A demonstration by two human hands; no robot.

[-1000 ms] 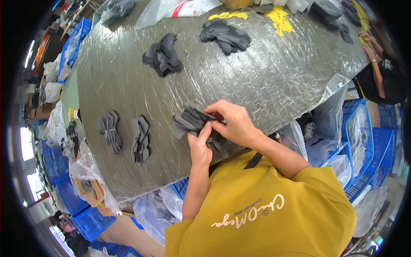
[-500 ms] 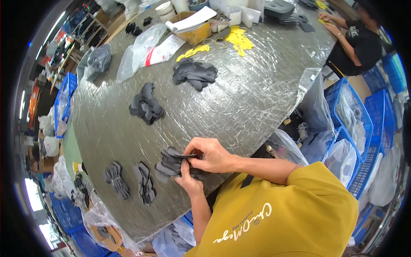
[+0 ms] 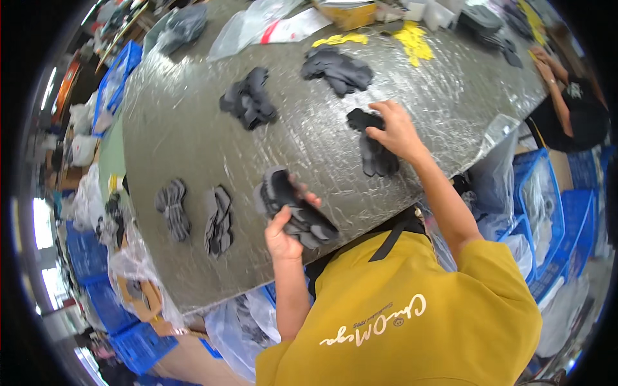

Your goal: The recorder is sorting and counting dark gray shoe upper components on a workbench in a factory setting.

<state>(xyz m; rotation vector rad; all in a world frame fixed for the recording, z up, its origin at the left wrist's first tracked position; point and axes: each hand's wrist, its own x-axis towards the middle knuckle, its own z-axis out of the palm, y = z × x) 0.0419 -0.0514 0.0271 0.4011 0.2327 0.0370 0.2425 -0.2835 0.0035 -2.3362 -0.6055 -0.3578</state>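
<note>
My left hand (image 3: 284, 241) is closed round a stack of dark grey cut pieces (image 3: 306, 222) near the table's front edge. The thumb is on its near side and the fingertips show on the far side. To the right, my right hand (image 3: 398, 134) grips the far end of a second stack of dark pieces (image 3: 378, 157), which is at or just above the tabletop. Thumb and fingers curve round this stack. The pieces look thin, soft and shaped with rounded ends; their exact kind cannot be made out.
Two loose dark heaps (image 3: 250, 100) (image 3: 338, 71) lie farther back, and two narrow bundles (image 3: 174, 209) (image 3: 220, 222) at left. Yellow pieces (image 3: 413, 44) and a yellow box (image 3: 347, 14) stand behind on the plastic-covered table (image 3: 193, 141). Blue crates (image 3: 541, 212) and a co-worker (image 3: 570, 112) are right.
My hands were together at one pile. The right hand has moved right and away to another dark stack; the left keeps hold of its stack. The head view has shifted.
</note>
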